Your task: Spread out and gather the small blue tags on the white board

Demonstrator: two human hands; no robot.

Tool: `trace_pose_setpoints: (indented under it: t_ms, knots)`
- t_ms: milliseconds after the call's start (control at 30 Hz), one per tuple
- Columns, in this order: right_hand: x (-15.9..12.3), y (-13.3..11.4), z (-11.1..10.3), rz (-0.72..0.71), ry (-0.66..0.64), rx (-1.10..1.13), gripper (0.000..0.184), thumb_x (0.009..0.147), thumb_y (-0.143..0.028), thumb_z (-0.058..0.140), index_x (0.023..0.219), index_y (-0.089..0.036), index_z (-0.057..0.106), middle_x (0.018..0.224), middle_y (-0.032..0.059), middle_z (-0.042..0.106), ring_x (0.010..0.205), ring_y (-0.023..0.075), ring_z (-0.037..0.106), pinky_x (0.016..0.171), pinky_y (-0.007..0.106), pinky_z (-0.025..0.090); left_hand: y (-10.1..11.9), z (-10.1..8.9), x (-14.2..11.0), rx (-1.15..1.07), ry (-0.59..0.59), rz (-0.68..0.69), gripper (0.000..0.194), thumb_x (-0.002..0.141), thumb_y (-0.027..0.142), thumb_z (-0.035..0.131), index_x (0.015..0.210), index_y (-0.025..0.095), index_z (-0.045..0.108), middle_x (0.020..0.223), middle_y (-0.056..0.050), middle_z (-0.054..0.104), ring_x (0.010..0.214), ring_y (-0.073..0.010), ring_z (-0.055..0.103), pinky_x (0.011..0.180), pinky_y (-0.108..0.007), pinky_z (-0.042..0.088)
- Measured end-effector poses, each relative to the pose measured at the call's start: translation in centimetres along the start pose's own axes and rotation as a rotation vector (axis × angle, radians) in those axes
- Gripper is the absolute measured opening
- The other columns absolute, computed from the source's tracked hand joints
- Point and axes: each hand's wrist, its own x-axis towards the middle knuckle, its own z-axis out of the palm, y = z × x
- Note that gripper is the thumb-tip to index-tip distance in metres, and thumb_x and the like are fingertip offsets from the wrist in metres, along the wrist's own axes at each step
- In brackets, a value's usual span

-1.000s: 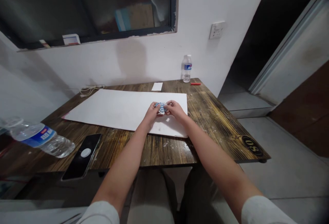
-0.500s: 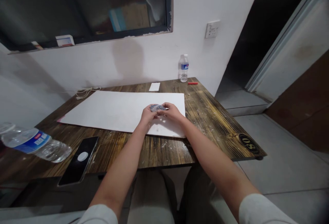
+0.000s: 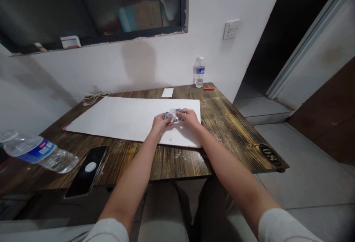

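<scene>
Two bare hands, both belonging to one person in pale short sleeves, were raised over the right part of a white board. Left hand (image 3: 161, 122): fingers closed on the left end of a small patterned paper (image 3: 172, 114). Right hand (image 3: 190, 117): thumb and fingers pinched on its right end. The patterned paper, one item or several (could not be told), was held between the two hands; white in the middle, dark blue-grey print toward both ends.

One white board (image 3: 124, 114), flat on a dark-grained wooden table (image 3: 230, 138). One small white card (image 3: 167, 92), lying just beyond the board's far edge. One small clear water bottle (image 3: 200, 77), blue label, upright near the wall at the far right corner; one red stick-like item (image 3: 209, 88) just beside it. One loosely coiled pale cable (image 3: 94, 97), at the far left.

One large clear bottle (image 3: 39, 151), blue label, near left; whether standing or lying could not be told. One black smartphone (image 3: 83, 182), face uncertain, at the table's front edge, bearing one white disc (image 3: 90, 167). One dark oval number plate (image 3: 269, 154), near right corner. One wall socket (image 3: 231, 30), above the table.
</scene>
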Motion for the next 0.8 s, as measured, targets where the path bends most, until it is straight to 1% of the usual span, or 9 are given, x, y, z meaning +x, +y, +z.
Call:
trace_pose_setpoints:
  t_ms: [167,300,367,467,533,600,667,733,800]
  knots:
    - [0.3,0.4,-0.2,-0.074,-0.065,-0.013,0.031,0.069,-0.048,0.07,0.066,-0.016,0.067,0.083,0.0041,0.065,0.066,0.0138,0.059,0.057,0.025,0.045,-0.1,-0.2,0.2,0.004,0.072,0.002,0.025,0.074,0.021,0.079,0.089,0.008,0.064,0.076,-0.009,0.071,0.061,-0.0163,0.07,0.052,-0.022,0.056]
    - [0.3,1.1,0.1,-0.207,-0.085,-0.204,0.029,0.078,-0.043,0.062,0.066,-0.018,0.069,0.089,0.0044,0.06,0.081,0.0166,0.059,0.076,0.03,0.048,-0.5,0.1,0.2,-0.026,-0.006,-0.033,0.025,0.08,0.029,0.074,0.092,0.01,0.062,0.074,-0.006,0.069,0.062,-0.0139,0.068,0.054,-0.022,0.056]
    - [0.2,1.6,0.3,-0.256,-0.092,-0.329,0.029,0.083,-0.04,0.058,0.068,-0.018,0.069,0.096,0.005,0.058,0.085,0.0171,0.058,0.084,0.032,0.046,-0.7,0.3,0.2,-0.035,-0.021,-0.034,0.024,0.08,0.028,0.074,0.092,0.012,0.061,0.074,-0.004,0.068,0.061,-0.0124,0.066,0.055,-0.023,0.057]
    - [0.3,2.0,0.5,-0.276,-0.083,-0.437,0.029,0.087,-0.037,0.052,0.073,-0.019,0.07,0.105,0.0065,0.055,0.089,0.018,0.058,0.089,0.034,0.044,-0.8,0.4,0.4,-0.016,0.027,0.007,0.022,0.079,0.02,0.072,0.095,0.013,0.059,0.079,-0.004,0.069,0.061,-0.0116,0.065,0.051,-0.021,0.055]
    - [0.4,2.1,0.5,-0.279,-0.07,-0.454,0.027,0.087,-0.034,0.052,0.074,-0.019,0.069,0.102,0.007,0.056,0.092,0.0191,0.057,0.09,0.034,0.044,-0.8,0.3,0.4,-0.003,0.066,0.031,0.021,0.079,0.017,0.07,0.097,0.014,0.058,0.081,-0.004,0.069,0.06,-0.0112,0.064,0.048,-0.02,0.052]
    - [0.4,2.0,0.5,-0.267,-0.061,-0.435,0.026,0.086,-0.033,0.053,0.071,-0.019,0.068,0.093,0.0061,0.059,0.09,0.0193,0.058,0.088,0.033,0.045,-0.6,0.3,0.5,0.008,0.078,0.038,0.02,0.08,0.016,0.067,0.097,0.015,0.057,0.081,-0.003,0.069,0.057,-0.0102,0.063,0.045,-0.018,0.049]
    - [0.5,1.8,0.4,-0.204,-0.058,-0.37,0.028,0.085,-0.035,0.053,0.066,-0.019,0.066,0.077,0.0036,0.061,0.077,0.018,0.059,0.079,0.032,0.047,-0.5,0.3,0.5,0.023,0.068,0.036,0.02,0.079,0.016,0.066,0.096,0.015,0.057,0.08,-0.003,0.069,0.055,-0.0096,0.062,0.043,-0.016,0.046]
    - [0.6,1.7,0.4,-0.1,-0.035,-0.259,0.031,0.084,-0.039,0.054,0.063,-0.018,0.063,0.06,0.0006,0.058,0.06,0.0158,0.056,0.066,0.03,0.047,-0.4,0.3,0.4,0.035,0.06,0.034,0.019,0.079,0.016,0.066,0.096,0.015,0.057,0.079,-0.003,0.069,0.054,-0.0097,0.062,0.043,-0.016,0.045]
    - [0.7,1.5,0.3,-0.001,0.023,-0.115,0.031,0.081,-0.042,0.058,0.063,-0.017,0.062,0.052,-0.0014,0.056,0.05,0.014,0.053,0.057,0.028,0.045,-0.3,0.3,0.3,0.04,0.058,0.028,0.02,0.078,0.017,0.066,0.097,0.015,0.057,0.079,-0.003,0.07,0.055,-0.0104,0.064,0.044,-0.016,0.045]
